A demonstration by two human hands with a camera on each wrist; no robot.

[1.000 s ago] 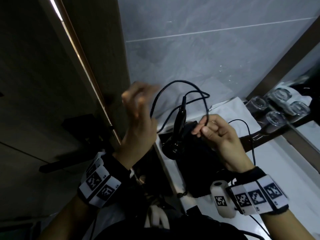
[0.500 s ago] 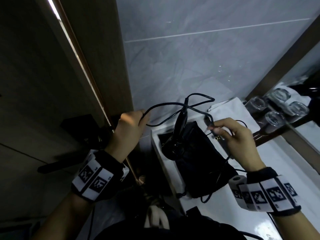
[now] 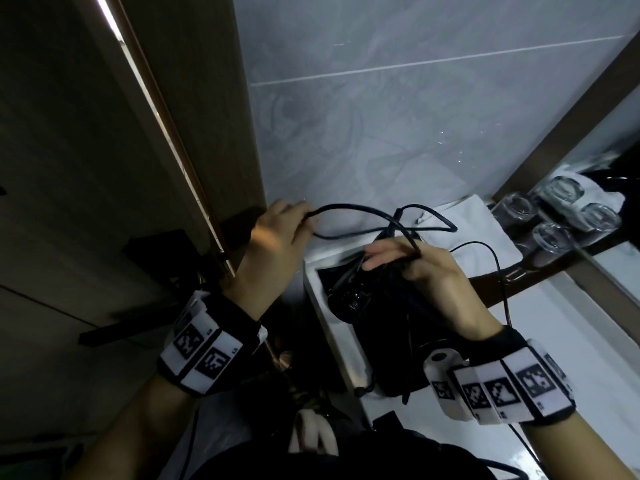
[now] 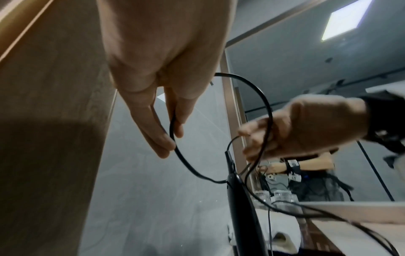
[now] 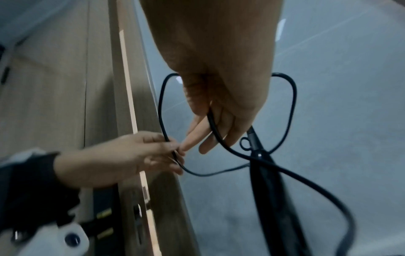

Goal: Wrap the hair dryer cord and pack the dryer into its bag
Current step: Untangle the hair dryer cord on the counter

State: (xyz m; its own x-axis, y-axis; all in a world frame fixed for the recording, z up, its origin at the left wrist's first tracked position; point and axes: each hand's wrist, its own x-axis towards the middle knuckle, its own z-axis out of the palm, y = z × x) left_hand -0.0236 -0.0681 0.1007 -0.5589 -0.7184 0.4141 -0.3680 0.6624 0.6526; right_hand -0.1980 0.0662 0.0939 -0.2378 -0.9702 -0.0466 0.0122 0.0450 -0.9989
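Note:
The black hair dryer (image 3: 349, 303) stands nozzle-down on its black bag (image 3: 391, 344), with its handle (image 5: 269, 190) pointing up. Its black cord (image 3: 346, 207) runs in loose loops above the handle. My left hand (image 3: 301, 220) pinches one loop between thumb and fingers (image 4: 162, 138), left of the dryer. My right hand (image 3: 391, 254) is at the top of the handle, and the cord (image 5: 210, 124) passes through its curled fingers. More cord (image 3: 498, 265) trails down to the right over the counter.
A wooden door frame (image 3: 194, 168) stands close on the left and a grey tiled wall (image 3: 415, 133) behind. A white towel (image 3: 464, 220) lies past the bag. Several upturned glasses (image 3: 550, 237) sit on a dark shelf at the right, beside a mirror. The white counter (image 3: 554, 341) extends right.
My left hand dropped from its raised position and now pinches the cord lower down. My right hand moved left onto the top of the dryer handle. The loops sit lower and flatter.

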